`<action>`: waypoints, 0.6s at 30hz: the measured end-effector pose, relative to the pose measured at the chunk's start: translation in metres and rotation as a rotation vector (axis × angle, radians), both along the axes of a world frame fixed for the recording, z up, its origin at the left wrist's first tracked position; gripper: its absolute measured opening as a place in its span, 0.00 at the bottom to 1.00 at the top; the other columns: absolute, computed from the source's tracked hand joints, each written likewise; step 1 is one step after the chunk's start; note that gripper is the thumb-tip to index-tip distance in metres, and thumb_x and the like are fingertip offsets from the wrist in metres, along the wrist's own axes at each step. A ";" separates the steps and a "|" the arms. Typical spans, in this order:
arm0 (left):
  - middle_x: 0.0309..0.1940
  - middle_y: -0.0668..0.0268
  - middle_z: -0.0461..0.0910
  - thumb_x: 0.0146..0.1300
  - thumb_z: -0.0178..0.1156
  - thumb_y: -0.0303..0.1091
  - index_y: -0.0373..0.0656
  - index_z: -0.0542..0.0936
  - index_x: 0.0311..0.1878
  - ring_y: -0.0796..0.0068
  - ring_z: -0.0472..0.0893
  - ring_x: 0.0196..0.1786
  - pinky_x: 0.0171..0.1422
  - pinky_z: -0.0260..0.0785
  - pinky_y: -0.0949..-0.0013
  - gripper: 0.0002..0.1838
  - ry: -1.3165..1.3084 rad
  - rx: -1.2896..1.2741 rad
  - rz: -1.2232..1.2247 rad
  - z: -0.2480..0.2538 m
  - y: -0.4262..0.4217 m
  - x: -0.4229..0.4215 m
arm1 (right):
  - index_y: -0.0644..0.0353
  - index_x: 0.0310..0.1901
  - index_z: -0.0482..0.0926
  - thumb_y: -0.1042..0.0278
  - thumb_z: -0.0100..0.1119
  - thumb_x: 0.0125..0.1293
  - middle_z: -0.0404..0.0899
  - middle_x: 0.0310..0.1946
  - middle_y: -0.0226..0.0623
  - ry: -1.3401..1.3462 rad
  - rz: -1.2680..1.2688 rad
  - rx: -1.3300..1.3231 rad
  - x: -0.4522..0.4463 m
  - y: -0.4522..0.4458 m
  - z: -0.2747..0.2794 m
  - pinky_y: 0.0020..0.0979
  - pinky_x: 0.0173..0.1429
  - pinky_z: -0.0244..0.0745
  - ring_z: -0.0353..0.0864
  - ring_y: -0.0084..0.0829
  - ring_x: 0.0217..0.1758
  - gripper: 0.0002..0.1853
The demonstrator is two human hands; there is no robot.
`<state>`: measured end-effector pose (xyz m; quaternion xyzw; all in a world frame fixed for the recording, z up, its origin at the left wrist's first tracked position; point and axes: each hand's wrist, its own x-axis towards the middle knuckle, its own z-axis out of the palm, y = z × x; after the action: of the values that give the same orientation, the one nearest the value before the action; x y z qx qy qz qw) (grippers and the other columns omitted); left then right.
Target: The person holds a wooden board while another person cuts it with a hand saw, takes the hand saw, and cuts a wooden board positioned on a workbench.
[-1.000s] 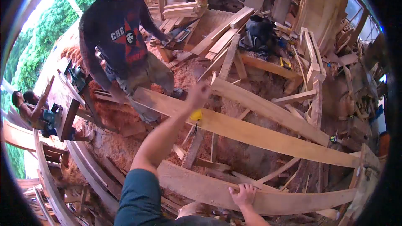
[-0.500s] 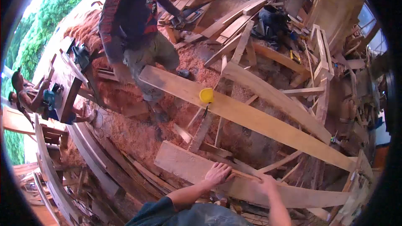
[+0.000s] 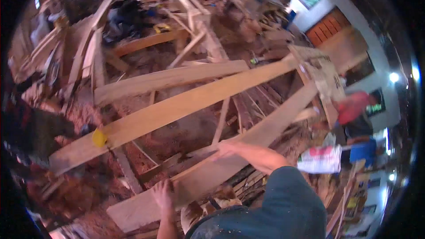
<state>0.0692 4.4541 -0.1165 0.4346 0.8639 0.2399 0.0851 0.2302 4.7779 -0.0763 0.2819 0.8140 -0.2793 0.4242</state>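
Note:
My left hand (image 3: 164, 194) lies on the near wooden plank (image 3: 137, 212) close to its left end, fingers apart at the upper edge. My right hand (image 3: 228, 149) touches the same edge farther right; its fingers are smeared by motion, and whether they hold anything is unclear. A narrow lighter strip runs along the edge between both hands. Beyond lies a longer plank (image 3: 190, 99), roughly alongside, with a yellow tape measure (image 3: 100, 137) on its left part. A shorter board (image 3: 177, 79) is behind that one.
A blurred co-worker in dark clothing (image 3: 31, 124) stands at the left. Another person in a red top (image 3: 354, 107) is at the right, near a white sack (image 3: 319, 159). Boards, a dark bag (image 3: 126, 20) and sawdust fill the background. Crossing timbers lie under the planks.
The view has swung right, bringing the wall, sack and red-topped person into sight. My left hand has come from the tape measure to the near plank; my right hand remains at that plank.

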 end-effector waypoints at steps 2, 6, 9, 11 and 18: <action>0.38 0.66 0.82 0.60 0.66 0.46 0.48 0.83 0.38 0.60 0.79 0.47 0.53 0.68 0.52 0.12 0.131 0.079 -0.020 -0.015 -0.036 -0.022 | 0.64 0.54 0.81 0.20 0.57 0.53 0.85 0.48 0.53 -0.009 0.021 -0.050 -0.015 -0.023 -0.015 0.47 0.56 0.78 0.84 0.50 0.53 0.48; 0.47 0.61 0.81 0.61 0.66 0.43 0.46 0.83 0.46 0.60 0.78 0.52 0.58 0.68 0.55 0.14 0.114 -0.052 0.005 -0.015 -0.093 -0.062 | 0.70 0.42 0.86 0.14 0.52 0.51 0.86 0.40 0.56 0.148 0.035 -0.020 -0.046 -0.066 -0.004 0.49 0.52 0.80 0.85 0.52 0.48 0.52; 0.51 0.58 0.80 0.63 0.64 0.42 0.45 0.82 0.49 0.61 0.79 0.54 0.60 0.70 0.59 0.15 0.066 -0.059 0.011 -0.004 -0.113 -0.082 | 0.69 0.36 0.86 0.18 0.55 0.54 0.85 0.35 0.56 0.284 0.090 -0.026 -0.057 -0.086 -0.014 0.51 0.47 0.80 0.85 0.54 0.44 0.47; 0.52 0.57 0.79 0.65 0.62 0.41 0.43 0.81 0.50 0.62 0.79 0.55 0.60 0.70 0.61 0.15 -0.728 0.164 0.459 0.027 -0.099 -0.071 | 0.68 0.38 0.84 0.22 0.57 0.57 0.84 0.33 0.55 0.481 0.065 0.033 -0.047 -0.090 -0.013 0.51 0.48 0.78 0.83 0.56 0.41 0.43; 0.53 0.61 0.78 0.72 0.56 0.47 0.44 0.76 0.55 0.57 0.75 0.62 0.66 0.64 0.54 0.18 -0.546 0.408 0.713 -0.074 -0.086 -0.046 | 0.61 0.50 0.79 0.32 0.65 0.56 0.79 0.46 0.46 1.012 0.104 0.380 -0.010 -0.096 -0.033 0.49 0.62 0.68 0.75 0.49 0.54 0.36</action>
<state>0.0228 4.3684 -0.1907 0.0408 0.8403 0.5237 0.1341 0.2203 4.6823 -0.1094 0.1436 0.9656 -0.2067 -0.0659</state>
